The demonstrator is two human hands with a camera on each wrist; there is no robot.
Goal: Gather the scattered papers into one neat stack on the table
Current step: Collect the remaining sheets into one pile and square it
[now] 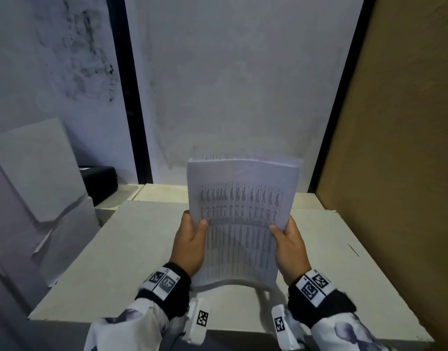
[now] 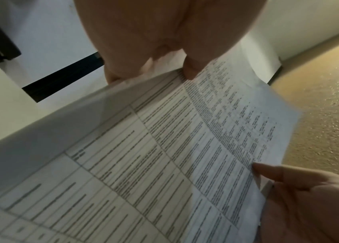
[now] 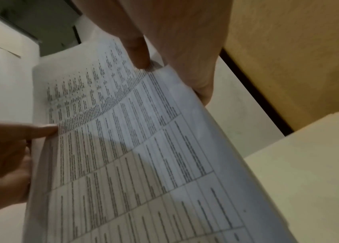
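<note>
Gripping the stack of papers (image 1: 239, 219) by its two long edges: left hand (image 1: 190, 240) curling round the left edge with the thumb lying on the printed face, right hand (image 1: 291, 245) doing likewise on the right edge, thumb on top and fingers behind. Holding the stack upright and bowed above the table (image 1: 111, 259), its lower edge standing on or just over the tabletop; cannot tell which. Showing a printed table of rows and columns on the front sheet, with the upper edges of the sheets behind fanning slightly out of line at the top.

Seeing no open container; only a closed black case (image 1: 99, 184) sitting at the back left, well apart from the stack, its contents hidden.

Leaning beside the case, grey boards (image 1: 40, 171) crowding the table's left side. Standing along the right edge, a brown board (image 1: 395, 160) walling that side. Running close behind the stack, the pale back wall (image 1: 243, 84). Lying bare to left and right of the hands, the tabletop, with its near edge just below the wrists.
</note>
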